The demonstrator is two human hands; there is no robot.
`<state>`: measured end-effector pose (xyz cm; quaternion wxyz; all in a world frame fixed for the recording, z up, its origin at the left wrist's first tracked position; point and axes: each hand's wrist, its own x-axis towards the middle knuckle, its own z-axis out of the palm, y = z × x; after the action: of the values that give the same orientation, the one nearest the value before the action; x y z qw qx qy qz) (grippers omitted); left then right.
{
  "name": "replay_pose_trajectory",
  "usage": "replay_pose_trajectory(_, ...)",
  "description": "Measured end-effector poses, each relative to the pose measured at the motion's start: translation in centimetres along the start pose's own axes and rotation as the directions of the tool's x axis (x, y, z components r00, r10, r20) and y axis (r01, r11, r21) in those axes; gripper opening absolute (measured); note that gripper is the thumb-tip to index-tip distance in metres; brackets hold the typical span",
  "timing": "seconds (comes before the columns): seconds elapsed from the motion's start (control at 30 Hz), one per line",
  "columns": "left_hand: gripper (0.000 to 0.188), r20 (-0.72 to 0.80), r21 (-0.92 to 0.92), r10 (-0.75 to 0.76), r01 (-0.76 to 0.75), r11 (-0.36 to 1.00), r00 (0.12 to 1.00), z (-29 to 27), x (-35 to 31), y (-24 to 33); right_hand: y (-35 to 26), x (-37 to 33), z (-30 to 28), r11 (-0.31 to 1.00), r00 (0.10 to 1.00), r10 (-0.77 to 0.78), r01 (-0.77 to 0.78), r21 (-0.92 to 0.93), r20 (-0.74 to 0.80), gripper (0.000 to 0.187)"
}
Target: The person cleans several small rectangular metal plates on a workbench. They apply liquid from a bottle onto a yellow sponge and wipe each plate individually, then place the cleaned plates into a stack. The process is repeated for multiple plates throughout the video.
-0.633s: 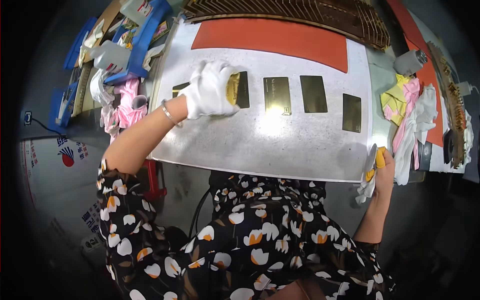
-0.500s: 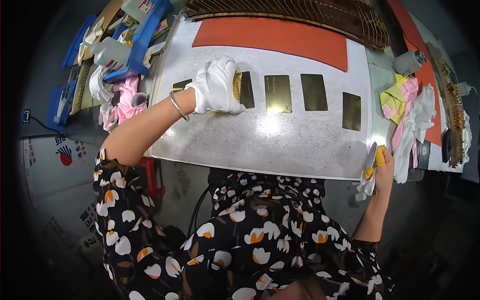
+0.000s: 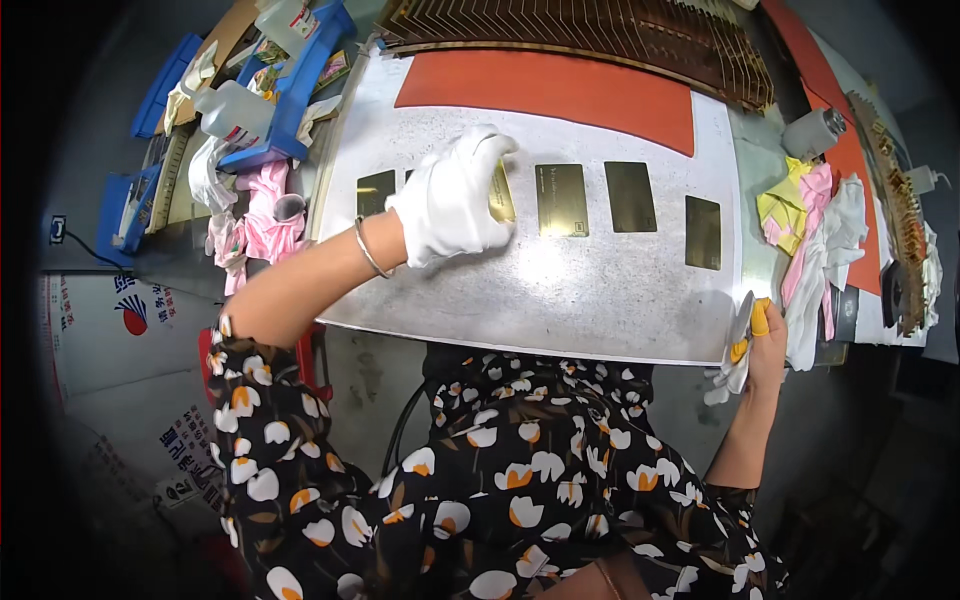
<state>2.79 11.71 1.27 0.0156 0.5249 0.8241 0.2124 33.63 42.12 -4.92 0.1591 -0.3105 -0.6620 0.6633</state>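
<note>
In a white glove, my left hand point(image 3: 458, 198) is closed on a shiny gold card point(image 3: 502, 194), gripping it by its edges and tilting it over the worktop point(image 3: 450, 305). The glove hides much of the card. Dark gold cards lie in a loose row: a left card point(image 3: 376, 190) beyond my wrist, a middle card point(image 3: 561, 200), another card point(image 3: 630, 197), and a right-end card point(image 3: 703, 232). Yellow finger covers show on my bare right hand point(image 3: 766, 338), at the worktop's near right corner. Its fingers are closed on a white cloth point(image 3: 728, 378); a thin silvery piece beside it is unclear.
An orange-red sheet point(image 3: 550, 95) spans the back, before a slotted brown rack point(image 3: 580, 35). Pink cloths point(image 3: 268, 215) and a blue bin point(image 3: 290, 110) with plastic bottles stand left. To the right are a yellow cloth point(image 3: 785, 215), white cloths point(image 3: 835, 240) and a grey bottle point(image 3: 815, 130).
My left hand has shifted slightly right and nearer, and the gold card is turned at a different angle. The view has shifted a little. My right hand looks about the same.
</note>
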Motion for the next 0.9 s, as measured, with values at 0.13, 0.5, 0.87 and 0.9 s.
replay_pose_trajectory(0.13, 0.086, -0.052, -0.064, 0.079, -0.083, 0.995, 0.996, 1.1, -1.9, -1.8, 0.1, 0.3, -0.5, 0.997, 1.000, 0.015, -0.013, -0.074, 0.021, 0.018)
replay_pose_trajectory(0.5, 0.058, 0.032, 0.233, -0.025, 0.017, 0.972, 0.999, -0.8, -4.5, -7.2, 0.9, 0.4, -0.5, 0.995, 0.997, -0.075, 0.073, -0.067, -0.031, 0.019)
replay_pose_trajectory(0.87, 0.062, 0.165, 0.475, -0.062, -0.024, 0.880, 0.984, -2.3, -3.8, -1.3, 0.5, 0.5, -0.4, 0.997, 0.998, -0.067, 0.066, -0.046, -0.016, 0.019)
replay_pose_trajectory(0.9, 0.062, 0.148, 0.442, -0.105, 0.030, 0.896, 0.983, -2.4, -4.0, -1.2, 0.6, 0.5, -0.3, 0.998, 0.998, -0.062, 0.060, -0.034, -0.032, 0.019)
